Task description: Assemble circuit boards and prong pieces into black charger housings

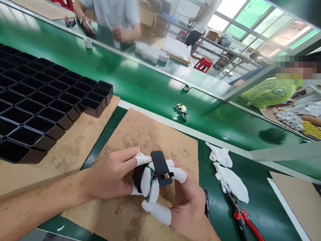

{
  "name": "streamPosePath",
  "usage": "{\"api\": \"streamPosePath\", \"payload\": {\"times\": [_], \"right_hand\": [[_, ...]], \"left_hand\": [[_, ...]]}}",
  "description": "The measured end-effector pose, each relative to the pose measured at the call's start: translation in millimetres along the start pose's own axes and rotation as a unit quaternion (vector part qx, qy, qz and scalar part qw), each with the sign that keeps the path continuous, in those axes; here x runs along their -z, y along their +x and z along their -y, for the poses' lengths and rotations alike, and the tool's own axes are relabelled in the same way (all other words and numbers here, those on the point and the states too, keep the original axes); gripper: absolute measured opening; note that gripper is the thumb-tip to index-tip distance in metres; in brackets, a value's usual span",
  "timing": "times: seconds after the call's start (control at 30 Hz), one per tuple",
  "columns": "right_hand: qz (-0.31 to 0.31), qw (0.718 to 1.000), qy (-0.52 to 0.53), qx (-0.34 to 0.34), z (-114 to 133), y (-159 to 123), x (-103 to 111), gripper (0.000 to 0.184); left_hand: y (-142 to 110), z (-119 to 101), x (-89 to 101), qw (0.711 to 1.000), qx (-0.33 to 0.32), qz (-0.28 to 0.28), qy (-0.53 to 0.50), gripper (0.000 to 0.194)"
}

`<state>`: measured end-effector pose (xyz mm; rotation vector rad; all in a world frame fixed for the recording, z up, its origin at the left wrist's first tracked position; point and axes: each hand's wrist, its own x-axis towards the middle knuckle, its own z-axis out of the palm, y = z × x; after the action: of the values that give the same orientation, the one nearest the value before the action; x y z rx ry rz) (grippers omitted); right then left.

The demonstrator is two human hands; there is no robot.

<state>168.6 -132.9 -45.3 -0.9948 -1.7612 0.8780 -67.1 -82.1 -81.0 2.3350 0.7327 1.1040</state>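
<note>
My left hand [107, 175], with white finger cots on its fingertips, grips a dark box-shaped housing [137, 177] by its sides. In my right hand [183, 197], also in white finger cots, is a green circuit board [151, 177] joined to a black end plate [160, 170]. A metal prong [169, 175] sticks out of the plate. White rounded pieces [145, 182] flank the board, right at the housing's open end. I cannot tell how far the board sits inside. Both hands are above a cardboard sheet [130, 134].
Rows of black open housings [47, 90] stand at left. Red-handled pliers [239, 211] and white finger cots [232, 180] lie at right. Past a pale rail, a small circuit assembly [181, 108] rests on the green belt [150, 87]. A person [112, 16] sits opposite; a green fan [271, 92] is right.
</note>
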Motion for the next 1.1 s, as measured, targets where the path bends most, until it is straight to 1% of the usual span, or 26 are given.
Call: {"api": "streamPosePath", "payload": {"times": [0.1, 0.3, 0.43, 0.57, 0.73, 0.83, 0.97, 1.1], "right_hand": [[0.009, 1.000, 0.010, -0.003, 2.9, 3.8, -0.6, 0.058], [0.007, 1.000, 0.010, -0.001, 3.3, 4.1, -0.9, 0.064], [0.008, 1.000, 0.000, 0.001, 2.7, 3.3, -0.4, 0.063], [0.004, 1.000, 0.015, 0.001, 4.4, 5.1, -0.5, 0.065], [0.010, 1.000, 0.012, -0.007, 6.9, 6.7, -0.3, 0.058], [0.014, 1.000, 0.009, -0.005, 5.9, 5.5, 1.2, 0.064], [0.033, 0.999, 0.006, -0.011, 3.8, 3.1, 3.8, 0.065], [0.023, 1.000, -0.005, 0.004, 3.2, 1.7, 5.2, 0.074]], "left_hand": [[1.3, -1.1, 0.7, 1.000, -0.002, 0.001, 0.002, 0.058], [2.0, -0.8, -0.1, 1.000, -0.007, -0.004, 0.004, 0.055], [1.4, -0.4, 0.1, 1.000, -0.010, -0.003, 0.004, 0.055], [1.3, -0.5, 1.3, 1.000, -0.007, 0.005, 0.003, 0.057], [1.0, 0.1, 1.5, 1.000, -0.001, 0.014, -0.001, 0.057], [0.8, 0.2, 1.4, 1.000, -0.001, 0.011, 0.004, 0.055], [1.2, 0.1, 1.8, 1.000, -0.015, 0.001, 0.003, 0.054], [1.6, 0.3, 1.2, 1.000, -0.023, -0.004, 0.014, 0.053]]}}
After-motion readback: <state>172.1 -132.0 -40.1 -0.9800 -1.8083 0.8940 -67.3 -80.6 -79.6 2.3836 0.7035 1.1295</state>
